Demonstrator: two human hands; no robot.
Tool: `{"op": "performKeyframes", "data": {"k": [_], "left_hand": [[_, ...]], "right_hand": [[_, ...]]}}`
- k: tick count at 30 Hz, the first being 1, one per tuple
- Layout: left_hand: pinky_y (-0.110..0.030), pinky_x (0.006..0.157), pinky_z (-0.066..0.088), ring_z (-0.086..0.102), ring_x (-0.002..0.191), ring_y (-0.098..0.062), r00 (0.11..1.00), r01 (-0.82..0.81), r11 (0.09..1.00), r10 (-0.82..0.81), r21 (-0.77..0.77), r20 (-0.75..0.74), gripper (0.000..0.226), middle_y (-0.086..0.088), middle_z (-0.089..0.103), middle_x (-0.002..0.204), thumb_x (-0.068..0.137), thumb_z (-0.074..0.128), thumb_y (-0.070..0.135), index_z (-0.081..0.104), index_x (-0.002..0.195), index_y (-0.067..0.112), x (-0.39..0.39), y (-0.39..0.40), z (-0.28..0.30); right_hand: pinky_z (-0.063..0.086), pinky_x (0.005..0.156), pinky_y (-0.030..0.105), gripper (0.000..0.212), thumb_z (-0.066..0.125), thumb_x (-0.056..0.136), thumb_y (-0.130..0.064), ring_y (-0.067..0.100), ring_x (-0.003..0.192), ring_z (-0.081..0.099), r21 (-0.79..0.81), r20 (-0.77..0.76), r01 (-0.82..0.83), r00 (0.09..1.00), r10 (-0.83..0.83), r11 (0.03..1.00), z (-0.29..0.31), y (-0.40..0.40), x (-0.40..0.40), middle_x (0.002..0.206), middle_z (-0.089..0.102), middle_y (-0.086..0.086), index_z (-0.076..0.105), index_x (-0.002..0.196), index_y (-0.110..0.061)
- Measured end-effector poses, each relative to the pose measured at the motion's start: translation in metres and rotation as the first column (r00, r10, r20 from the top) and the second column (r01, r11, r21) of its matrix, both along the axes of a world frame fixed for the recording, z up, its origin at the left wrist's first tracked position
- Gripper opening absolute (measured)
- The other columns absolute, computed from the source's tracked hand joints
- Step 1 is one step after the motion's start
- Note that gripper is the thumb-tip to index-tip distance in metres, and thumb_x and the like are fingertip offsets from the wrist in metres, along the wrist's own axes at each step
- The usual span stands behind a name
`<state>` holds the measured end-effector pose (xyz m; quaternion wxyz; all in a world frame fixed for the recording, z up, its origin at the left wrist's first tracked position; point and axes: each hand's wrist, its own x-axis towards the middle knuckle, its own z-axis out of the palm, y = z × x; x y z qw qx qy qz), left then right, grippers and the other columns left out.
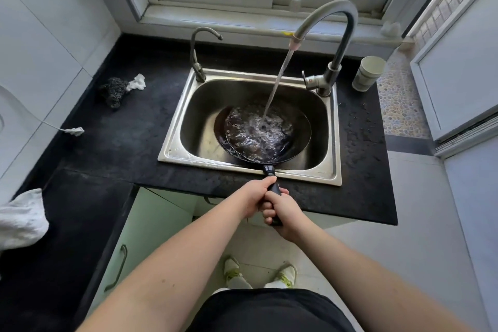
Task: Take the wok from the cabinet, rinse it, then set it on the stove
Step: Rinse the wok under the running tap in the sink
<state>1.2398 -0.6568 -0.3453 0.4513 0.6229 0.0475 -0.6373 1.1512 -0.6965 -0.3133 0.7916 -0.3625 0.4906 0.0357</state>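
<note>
Black wok (299,140) sits in my steel sink (172,140) under running water (277,81); my left hand (254,197) and right hand (283,213) curl their fingers round its handle (275,188).

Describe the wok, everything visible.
The wok is black, round and shallow, dark metal by its look, with a long black handle. It sits in the steel sink, bowl up, handle reaching out over the sink's near rim. Water from the tall faucet streams into it, pooling and churning in the bowl. The left hand grips the handle nearer the bowl, the right hand behind it.
</note>
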Motion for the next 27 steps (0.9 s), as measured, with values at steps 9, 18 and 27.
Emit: {"op": "performKeyframes", "data": {"k": [9, 18, 27], "left_hand": [[-0.019, 0.047, 0.044, 0.052, 0.04, -0.014, 0.99, 0.039, 0.992, -0.055, 0.12, 0.133, 0.043, 0.001, 0.067, 0.059, 0.094, 0.047, 0.04, 0.067, 0.091, 0.002, 0.008, -0.013, 0.018], [-0.028, 0.058, 0.054, 0.061, 0.053, -0.018, 0.994, 0.03, 0.996, -0.038, 0.081, 0.1, 0.03, -0.006, 0.062, 0.063, 0.088, 0.061, 0.037, 0.059, 0.084, 0.008, 0.021, -0.018, 0.022], [-0.024, 0.056, 0.059, 0.071, 0.064, -0.016, 0.995, -0.055, 0.998, 0.055, 0.003, -0.082, 0.057, -0.01, 0.068, 0.097, 0.09, 0.054, 0.047, 0.059, 0.118, -0.003, 0.021, -0.008, 0.034]], "right_hand": [[0.019, 0.031, 0.014, 0.021, 0.047, 0.093, -0.009, 0.002, 0.032, 0.024, 0.218, 0.056, 0.107, 0.991, -0.122, 0.97, 0.003, -0.009, 0.005, 0.046, 0.029, -0.008, 0.034, 0.088, -0.025], [0.023, 0.028, 0.012, 0.028, 0.037, 0.097, -0.01, 0.0, 0.027, 0.028, 0.537, 0.175, 0.107, 0.956, -0.234, 0.837, 0.017, -0.027, 0.009, 0.043, 0.031, -0.01, 0.044, 0.071, -0.016], [0.027, 0.027, 0.014, 0.011, 0.048, 0.083, -0.009, 0.002, 0.026, 0.032, 0.681, 0.214, 0.061, 0.936, -0.278, 0.729, 0.02, -0.032, 0.01, 0.041, 0.034, -0.01, 0.045, 0.073, -0.014]]}}
